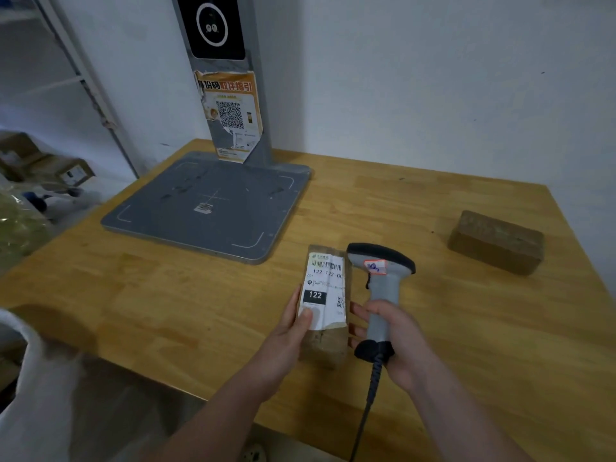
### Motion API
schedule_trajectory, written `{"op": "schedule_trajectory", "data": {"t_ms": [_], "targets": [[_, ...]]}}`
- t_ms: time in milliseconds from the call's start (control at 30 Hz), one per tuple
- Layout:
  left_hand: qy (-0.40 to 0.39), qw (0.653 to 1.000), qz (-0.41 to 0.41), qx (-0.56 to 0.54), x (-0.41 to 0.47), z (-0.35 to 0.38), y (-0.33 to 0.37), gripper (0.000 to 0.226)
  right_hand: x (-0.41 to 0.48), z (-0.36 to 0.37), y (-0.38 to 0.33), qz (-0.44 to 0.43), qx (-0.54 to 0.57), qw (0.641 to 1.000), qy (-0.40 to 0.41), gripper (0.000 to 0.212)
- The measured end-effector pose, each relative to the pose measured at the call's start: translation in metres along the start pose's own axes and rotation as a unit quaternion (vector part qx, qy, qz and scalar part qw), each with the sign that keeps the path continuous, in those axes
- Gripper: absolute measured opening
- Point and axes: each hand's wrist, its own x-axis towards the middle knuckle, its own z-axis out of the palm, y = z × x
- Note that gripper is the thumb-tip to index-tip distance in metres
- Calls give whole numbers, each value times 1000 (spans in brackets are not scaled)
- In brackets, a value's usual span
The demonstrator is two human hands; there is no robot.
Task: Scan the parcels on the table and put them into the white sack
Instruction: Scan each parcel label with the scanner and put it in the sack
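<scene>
My left hand point(293, 331) grips a small brown parcel point(328, 341) over the wooden table point(166, 295), thumb on its white shipping label marked 122. Just right of it, my right hand point(396, 341) holds a grey handheld barcode scanner point(383, 278) by the handle, its black head level with the parcel's top end. A second brown parcel point(496, 241) lies at the table's right side. The white sack point(36, 388) stands open at the lower left, beside the table's front edge.
A grey scanning stand point(206, 205) with a flat base plate and an upright post bearing a QR-code poster sits at the back left of the table. Cardboard boxes point(43, 165) lie on the floor to the far left. The scanner's cable hangs over the front edge.
</scene>
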Motion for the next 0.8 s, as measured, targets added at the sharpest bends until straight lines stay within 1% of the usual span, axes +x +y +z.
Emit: {"op": "schedule_trajectory", "data": {"t_ms": [100, 167, 233, 333, 400, 467, 633, 800], "targets": [[28, 999, 18, 33, 2, 12, -11, 49, 0, -1, 1, 3, -72, 997, 33, 29], [45, 998, 25, 45, 6, 16, -13, 51, -3, 0, -9, -20, -122, 991, 59, 20], [59, 997, 24, 48, 10, 17, -14, 45, -10, 3, -25, -53, -170, 982, 68, 10], [65, 997, -34, 11, 13, 19, -12, 34, -22, 9, -53, -80, -226, 969, 59, 14], [72, 995, -63, 3, 13, 21, -10, 26, -32, 15, -68, -73, -256, 963, 42, 17], [74, 994, -79, 4, 11, 21, -7, 19, -39, 20, -77, -52, -256, 965, 23, 19], [73, 993, -93, 9, 8, 20, -4, 19, -50, 31, -80, -27, -265, 964, 7, 21], [72, 994, -85, 17, 8, 20, -5, 37, -50, 37, -75, -22, -254, 967, 11, 18]]}}
